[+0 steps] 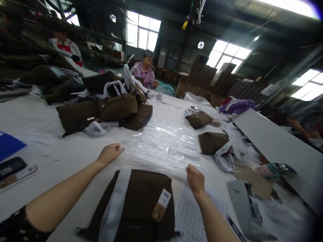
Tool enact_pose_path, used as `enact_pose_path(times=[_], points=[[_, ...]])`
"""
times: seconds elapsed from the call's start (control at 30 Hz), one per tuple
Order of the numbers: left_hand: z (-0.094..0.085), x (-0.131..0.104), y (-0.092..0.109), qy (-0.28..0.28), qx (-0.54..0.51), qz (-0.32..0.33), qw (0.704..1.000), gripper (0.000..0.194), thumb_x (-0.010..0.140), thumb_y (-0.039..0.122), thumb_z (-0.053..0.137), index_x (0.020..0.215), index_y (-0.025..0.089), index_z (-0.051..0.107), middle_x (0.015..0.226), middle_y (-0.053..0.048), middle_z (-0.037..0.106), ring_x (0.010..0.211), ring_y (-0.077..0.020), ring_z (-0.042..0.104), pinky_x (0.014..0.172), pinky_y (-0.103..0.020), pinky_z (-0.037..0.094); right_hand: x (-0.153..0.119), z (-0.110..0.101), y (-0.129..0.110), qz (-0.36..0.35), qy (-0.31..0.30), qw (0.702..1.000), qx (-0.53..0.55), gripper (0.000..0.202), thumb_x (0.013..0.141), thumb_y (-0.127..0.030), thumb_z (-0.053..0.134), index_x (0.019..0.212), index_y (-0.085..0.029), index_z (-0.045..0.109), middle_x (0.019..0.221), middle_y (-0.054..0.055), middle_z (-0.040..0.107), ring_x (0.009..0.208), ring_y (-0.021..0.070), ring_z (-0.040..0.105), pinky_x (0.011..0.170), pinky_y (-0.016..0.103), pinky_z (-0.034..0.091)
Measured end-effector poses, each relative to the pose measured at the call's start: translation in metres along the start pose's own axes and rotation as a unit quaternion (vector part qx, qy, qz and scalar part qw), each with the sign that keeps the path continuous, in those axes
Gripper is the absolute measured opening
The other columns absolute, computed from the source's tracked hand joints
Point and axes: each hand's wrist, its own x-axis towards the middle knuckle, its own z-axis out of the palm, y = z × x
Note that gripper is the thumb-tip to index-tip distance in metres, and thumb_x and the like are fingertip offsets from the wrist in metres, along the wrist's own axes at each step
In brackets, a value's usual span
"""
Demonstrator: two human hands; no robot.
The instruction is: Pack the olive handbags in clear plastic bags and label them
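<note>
A clear plastic bag is stretched out flat above the white table, its near edge toward me. My left hand is closed in a pinch on its near left corner. At the near right corner my right hand grips the same plastic in a fist. Just in front of me lies a dark olive-brown handbag with a pale wrapped strap across its left side. A brown and white hang tag with a barcode rests on its front.
More brown bags are heaped at the back left, and others stand on the right. A green-pink bottle, a grey device and a printed sheet lie at right. A phone lies left. A person sits across the table.
</note>
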Motion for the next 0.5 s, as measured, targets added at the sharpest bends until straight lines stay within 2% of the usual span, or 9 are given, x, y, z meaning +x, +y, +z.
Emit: enact_pose_path(times=[0.1, 0.2, 0.27, 0.33, 0.37, 0.4, 0.43, 0.47, 0.5], points=[[-0.003, -0.001, 0.0, 0.078, -0.132, -0.071, 0.986, 0.035, 0.066, 0.044, 0.062, 0.057, 0.02, 0.038, 0.05, 0.004, 0.038, 0.051, -0.0132, 0.043, 0.049, -0.023, 0.028, 0.001, 0.003, -0.003, 0.067, 0.054, 0.986, 0.143, 0.028, 0.074, -0.04, 0.06, 0.061, -0.022, 0.045, 0.054, -0.005, 0.042, 0.054, 0.0135, 0.043, 0.053, 0.025, 0.033], [-0.016, -0.008, 0.02, 0.12, -0.29, -0.087, 0.945, 0.032, 0.071, 0.05, 0.053, 0.073, 0.02, 0.044, 0.067, 0.0, 0.052, 0.06, -0.0141, 0.054, 0.053, -0.024, 0.041, 0.002, 0.001, -0.023, 0.075, 0.076, 0.966, 0.236, 0.036, 0.081, -0.058, 0.042, 0.077, -0.023, 0.049, 0.065, -0.002, 0.053, 0.062, 0.0159, 0.054, 0.057, 0.03, 0.045], [-0.029, -0.024, 0.035, 0.111, -0.388, -0.058, 0.913, 0.04, 0.071, 0.057, 0.051, 0.091, 0.022, 0.048, 0.091, -0.004, 0.061, 0.081, -0.0165, 0.061, 0.067, -0.029, 0.05, -0.007, -0.002, -0.036, 0.071, 0.079, 0.921, 0.376, 0.039, 0.082, -0.06, 0.041, 0.098, -0.026, 0.05, 0.086, 0.0, 0.061, 0.081, 0.0166, 0.061, 0.071, 0.036, 0.051], [-0.035, -0.047, 0.038, 0.089, -0.472, -0.015, 0.877, 0.058, 0.068, 0.066, 0.054, 0.113, 0.029, 0.046, 0.12, -0.004, 0.057, 0.105, -0.0201, 0.057, 0.085, -0.033, 0.05, -0.027, 0.002, -0.04, 0.068, 0.066, 0.835, 0.543, 0.049, 0.08, -0.059, 0.051, 0.12, -0.033, 0.043, 0.112, 0.001, 0.06, 0.104, 0.0164, 0.058, 0.089, 0.04, 0.047], [-0.034, -0.06, 0.033, 0.07, -0.505, 0.002, 0.86, 0.07, 0.063, 0.07, 0.057, 0.122, 0.034, 0.042, 0.131, -0.002, 0.05, 0.116, -0.0223, 0.051, 0.092, -0.035, 0.047, -0.039, 0.008, -0.037, 0.075, 0.051, 0.792, 0.603, 0.058, 0.077, -0.058, 0.056, 0.128, -0.037, 0.037, 0.122, 0.0, 0.056, 0.112, 0.0164, 0.054, 0.096, 0.04, 0.043], [-0.028, -0.071, 0.024, 0.053, -0.523, 0.007, 0.851, 0.085, 0.056, 0.072, 0.062, 0.129, 0.036, 0.037, 0.139, -0.002, 0.044, 0.123, -0.0253, 0.045, 0.098, -0.037, 0.043, -0.052, 0.016, -0.032, 0.09, 0.029, 0.766, 0.636, 0.069, 0.074, -0.057, 0.061, 0.133, -0.039, 0.031, 0.129, 0.0, 0.052, 0.117, 0.0171, 0.05, 0.1, 0.039, 0.04], [-0.02, -0.081, 0.011, 0.014, -0.53, -0.005, 0.848, 0.1, 0.047, 0.072, 0.069, 0.134, 0.036, 0.034, 0.144, -0.002, 0.037, 0.128, -0.0284, 0.038, 0.103, -0.037, 0.038, -0.063, 0.026, -0.025, 0.113, -0.001, 0.763, 0.636, 0.079, 0.071, -0.059, 0.065, 0.137, -0.039, 0.027, 0.132, 0.001, 0.051, 0.119, 0.0183, 0.049, 0.101, 0.039, 0.038], [-0.009, -0.088, -0.004, -0.022, -0.509, -0.044, 0.859, 0.111, 0.039, 0.07, 0.074, 0.136, 0.035, 0.032, 0.146, -0.003, 0.033, 0.13, -0.0313, 0.035, 0.106, -0.039, 0.036, -0.073, 0.037, -0.016, 0.142, -0.036, 0.767, 0.624, 0.088, 0.067, -0.06, 0.067, 0.139, -0.038, 0.022, 0.132, 0.002, 0.05, 0.119, 0.0201, 0.049, 0.102, 0.04, 0.038], [0.002, -0.092, -0.02, -0.021, -0.468, -0.098, 0.878, 0.116, 0.036, 0.07, 0.073, 0.137, 0.032, 0.031, 0.147, -0.005, 0.031, 0.13, -0.0337, 0.034, 0.106, -0.041, 0.034, -0.08, 0.048, -0.008, 0.168, -0.068, 0.773, 0.608, 0.095, 0.065, -0.062, 0.068, 0.141, -0.037, 0.017, 0.133, 0.003, 0.05, 0.118, 0.022, 0.051, 0.101, 0.041, 0.038]])
